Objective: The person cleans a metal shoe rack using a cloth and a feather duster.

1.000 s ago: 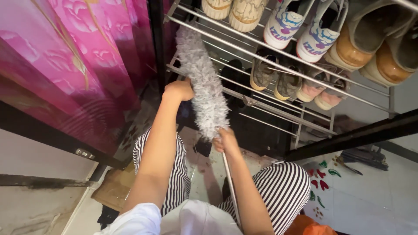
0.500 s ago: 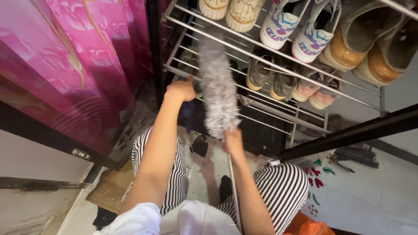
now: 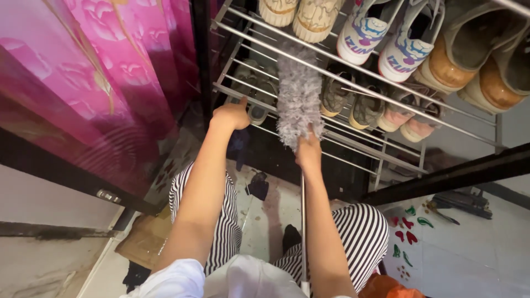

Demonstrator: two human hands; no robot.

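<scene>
Change: the grey duster head (image 3: 298, 99) has shifted rightward along the rack and sits further in between the rails than a second ago; the right hand (image 3: 309, 152) has followed it up and right, while the left hand (image 3: 231, 115) has stayed at the rack's front rail.
Curtain: pink flowered curtain (image 3: 94, 77) fills the left side, bounded by a dark frame.
Shoe rack: metal wire shoe rack (image 3: 353, 74) with tilted tiers, directly ahead of the person.
Shoes, upper tier: beige pair, white patterned trainers (image 3: 386, 38) and tan-soled shoes (image 3: 475, 55), soles facing out.
Shoes, lower tier: small grey pair (image 3: 350, 102) and pink-white pair (image 3: 406, 121), just right of the duster head.
Duster: fluffy head lies across the lower tier's rails; its thin metal pole (image 3: 303, 221) runs down between the striped trouser legs.
Right hand: closed around the pole just below the head.
Left hand: fingers curled over the front rail of the lower tier, beside a grey shoe.
</scene>
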